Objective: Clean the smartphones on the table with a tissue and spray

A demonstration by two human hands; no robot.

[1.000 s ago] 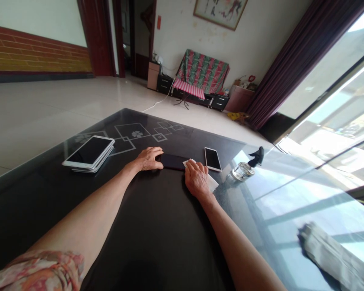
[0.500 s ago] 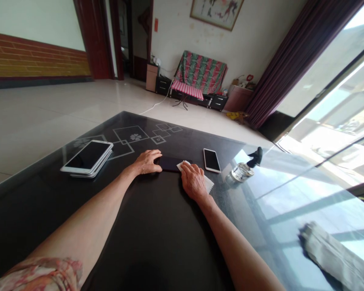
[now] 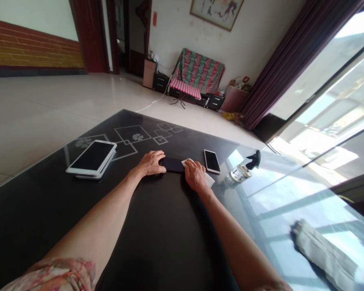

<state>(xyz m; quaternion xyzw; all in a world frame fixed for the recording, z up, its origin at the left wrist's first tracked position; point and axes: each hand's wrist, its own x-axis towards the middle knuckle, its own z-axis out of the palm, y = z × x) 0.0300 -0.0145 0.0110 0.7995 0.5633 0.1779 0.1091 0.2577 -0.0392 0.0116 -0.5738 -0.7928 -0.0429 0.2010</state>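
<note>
A dark phone (image 3: 174, 165) lies flat on the black tabletop between my two hands. My left hand (image 3: 152, 163) grips its left end, thumb on the near edge and fingers on the far edge. Under the fingers of my right hand (image 3: 196, 176) is a white cloth (image 3: 209, 180), pressed against the phone's right end. That end is covered by the cloth and fingers. Just beyond my right hand lies a white-framed phone (image 3: 212, 161), screen up. A clear spray bottle (image 3: 241, 172) with a black trigger head stands to its right.
Several white-edged tablets or large phones are stacked (image 3: 92, 157) on the left of the glossy table (image 3: 157, 242). A greyish cloth-like bundle (image 3: 324, 252) rests at the near right. Beyond the table are a striped stool (image 3: 185, 88), a covered television-like shape (image 3: 198, 70) and a curtain (image 3: 294, 60).
The view has shifted slightly. Both hands keep their places at the dark phone's ends, and the cloth stays under my right fingers. Nothing was picked up or let go.
</note>
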